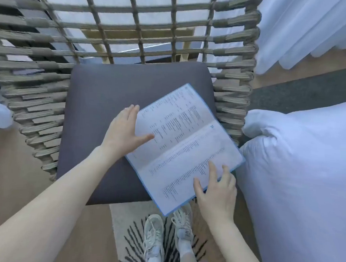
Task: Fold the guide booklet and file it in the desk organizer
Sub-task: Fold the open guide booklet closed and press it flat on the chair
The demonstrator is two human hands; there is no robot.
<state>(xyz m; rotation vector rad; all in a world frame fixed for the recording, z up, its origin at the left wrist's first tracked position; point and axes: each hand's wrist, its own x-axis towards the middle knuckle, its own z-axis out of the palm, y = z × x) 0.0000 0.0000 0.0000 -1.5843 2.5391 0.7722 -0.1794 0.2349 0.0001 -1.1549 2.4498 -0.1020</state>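
The blue-edged printed guide booklet lies open, unfolded, overhanging the dark grey seat cushion's front right corner; left hand and right hand rest flat on it, fingers spread, gripping nothing. No organizer visible.

No text here can be read. The open guide booklet you have spread on the chair cushion carries columns of dark print across both white pages, with a small blue emblem near the centre fold, but blur leaves every line too small and soft to make out. You see no label, brand, number or sign elsewhere.
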